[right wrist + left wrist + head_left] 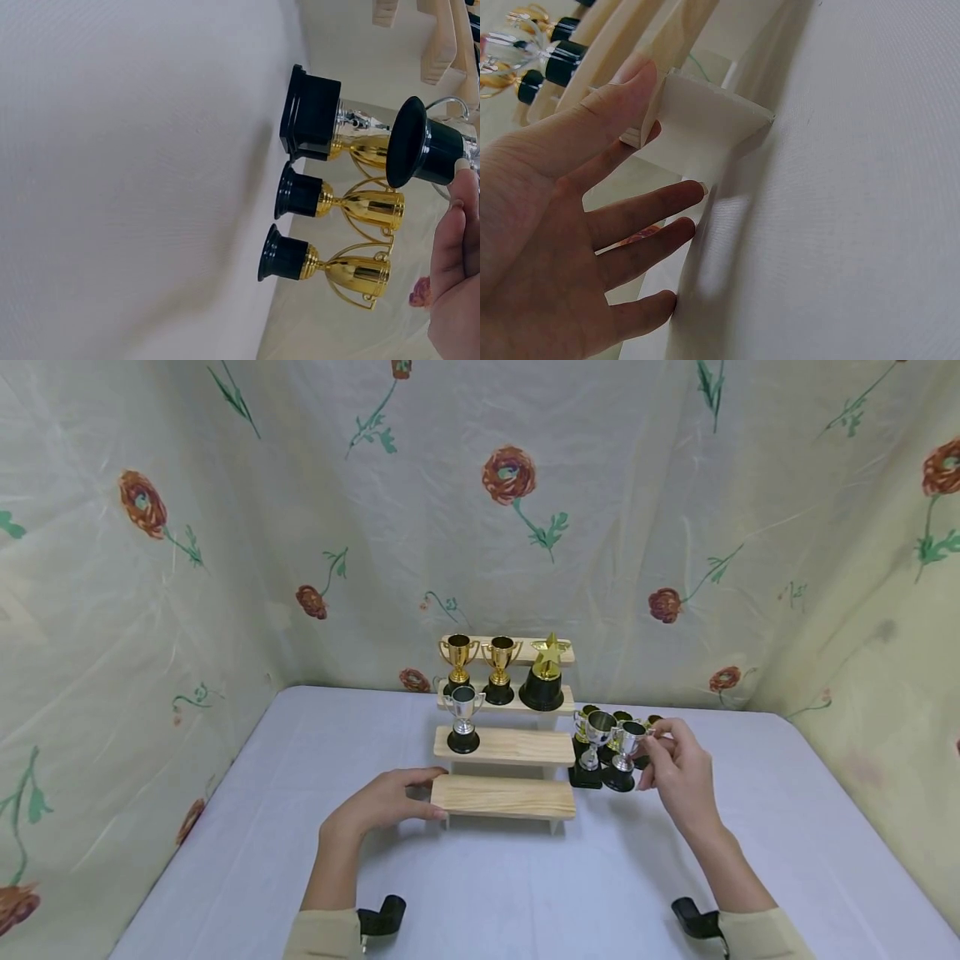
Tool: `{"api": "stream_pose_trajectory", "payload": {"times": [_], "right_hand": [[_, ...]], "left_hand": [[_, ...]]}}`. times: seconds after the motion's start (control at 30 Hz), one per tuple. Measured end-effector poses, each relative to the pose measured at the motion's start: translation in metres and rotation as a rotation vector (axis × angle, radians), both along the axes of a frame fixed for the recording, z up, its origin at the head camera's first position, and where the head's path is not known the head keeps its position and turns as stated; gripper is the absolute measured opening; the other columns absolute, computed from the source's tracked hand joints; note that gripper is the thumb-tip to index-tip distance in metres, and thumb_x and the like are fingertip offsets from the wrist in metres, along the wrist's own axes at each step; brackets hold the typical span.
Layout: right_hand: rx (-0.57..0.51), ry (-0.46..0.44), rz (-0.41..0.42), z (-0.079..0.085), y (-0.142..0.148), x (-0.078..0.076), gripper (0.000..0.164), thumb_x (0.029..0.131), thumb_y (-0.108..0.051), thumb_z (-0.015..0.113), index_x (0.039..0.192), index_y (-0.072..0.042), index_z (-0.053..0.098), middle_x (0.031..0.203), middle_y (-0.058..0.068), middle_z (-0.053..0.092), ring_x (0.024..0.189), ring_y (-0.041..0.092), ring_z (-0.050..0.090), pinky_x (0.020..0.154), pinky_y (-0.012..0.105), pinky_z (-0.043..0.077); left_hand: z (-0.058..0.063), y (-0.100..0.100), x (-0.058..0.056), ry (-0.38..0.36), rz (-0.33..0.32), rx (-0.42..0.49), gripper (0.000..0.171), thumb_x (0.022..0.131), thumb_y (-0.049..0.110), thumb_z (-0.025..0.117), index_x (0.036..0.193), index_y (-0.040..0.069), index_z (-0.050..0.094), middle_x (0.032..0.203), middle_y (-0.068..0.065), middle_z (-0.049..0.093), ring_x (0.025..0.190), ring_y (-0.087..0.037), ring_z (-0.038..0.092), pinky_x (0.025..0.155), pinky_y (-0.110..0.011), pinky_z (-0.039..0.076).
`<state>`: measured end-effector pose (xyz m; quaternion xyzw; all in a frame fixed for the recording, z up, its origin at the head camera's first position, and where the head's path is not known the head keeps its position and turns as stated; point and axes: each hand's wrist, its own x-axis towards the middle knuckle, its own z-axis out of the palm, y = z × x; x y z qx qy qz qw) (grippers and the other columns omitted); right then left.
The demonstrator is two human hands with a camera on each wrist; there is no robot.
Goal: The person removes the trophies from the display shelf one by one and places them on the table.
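My left hand (386,797) is at the left end of the lowest step of a wooden tiered stand (502,796). Its thumb and index finger pinch the step's end, while the other fingers are spread beside the white support (705,120). To the right of the stand, my right hand (682,777) grips a small silver trophy cup (625,747) with a round black base. The right wrist view shows that base raised off the cloth. Behind it stand a silver trophy with a square black base (313,116) and several gold cups (367,206).
One silver trophy (463,718) stands at the left of a middle step. Higher up are two gold cups (501,656) and a gold star trophy (550,672) on a black base. A white cloth (480,885) covers the table; flowered curtains (585,485) hang around it.
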<state>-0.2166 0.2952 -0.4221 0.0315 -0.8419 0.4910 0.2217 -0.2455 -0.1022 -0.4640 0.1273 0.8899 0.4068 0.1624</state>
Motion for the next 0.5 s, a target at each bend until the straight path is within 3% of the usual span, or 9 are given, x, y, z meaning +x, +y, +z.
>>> {"api": "stream_pose_trajectory", "payload": {"times": [0.2,0.5], "right_hand": [[0.016,-0.019,-0.002,-0.018,0.011,-0.008,0.014,0.104,-0.014,0.05,0.106,0.0,0.048,0.088,0.027,0.071,0.043,0.024,0.062,0.047,0.03,0.055],[0.048,-0.03,0.006,-0.024,0.015,-0.009,0.013,0.105,-0.014,0.048,0.103,-0.002,0.049,0.086,0.027,0.071,0.043,0.027,0.062,0.047,0.029,0.054]], "left_hand": [[-0.001,0.0,-0.001,0.003,-0.007,-0.001,0.069,0.074,0.049,0.084,0.137,0.034,0.06,0.142,0.003,0.059,0.138,-0.023,0.047,0.113,-0.054,0.038],[-0.003,0.0,-0.002,0.005,0.0,-0.006,0.07,0.074,0.047,0.084,0.138,0.034,0.059,0.144,0.001,0.057,0.139,-0.025,0.046,0.113,-0.055,0.037]]}}
